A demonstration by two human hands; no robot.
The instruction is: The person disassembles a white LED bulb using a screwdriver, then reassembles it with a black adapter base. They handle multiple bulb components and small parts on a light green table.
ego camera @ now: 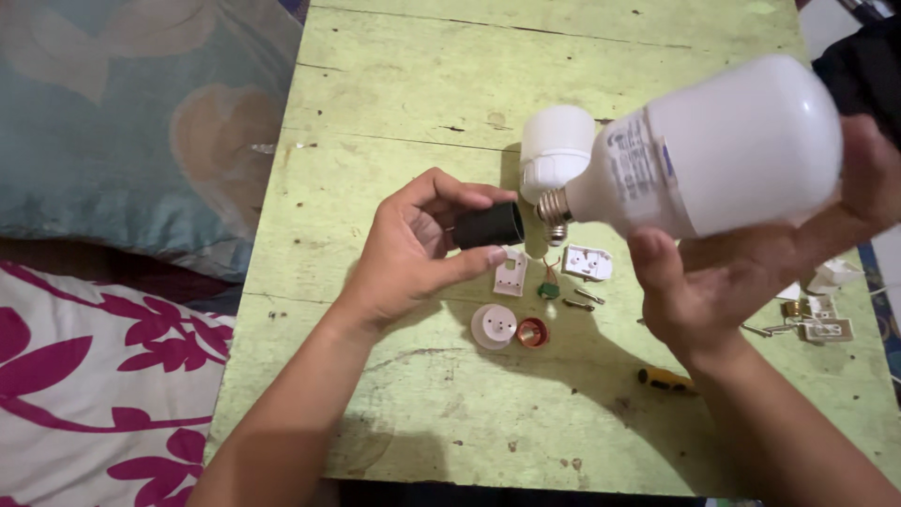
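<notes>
Head view: left hand pinches a short black socket tube between thumb and fingertips, open end turned toward the right hand. Fingers curled round it, thumb under, forefinger over the top.

Right hand wraps a large white bulb, fingers behind and under the dome, thumb up along the near side. The bulb lies roughly level, metal screw base aimed at the black tube and just beside its mouth; whether they touch, cannot tell. The bulb's neck carries a printed label patch.

Behind the gap between the hands, a smaller white bulb stands on the green desk, partly hidden by the large bulb.

Below and between the hands, loose parts on the desk: a white flat plate piece just under the left fingertips, a white square switch-like piece under the bulb base, a small green part with wires, two metal screws near it. Nearer the left wrist, a white round cap with two holes and, touching or just beside it, a copper-coloured ring.

Below the right wrist, a yellow-and-black screwdriver handle, partly covered by the forearm. Right of the right hand, more small white and brass bits, too small to tell apart.

Left of the left arm, off the desk: a blue-grey patterned cushion and a white fabric with magenta flowers.
</notes>
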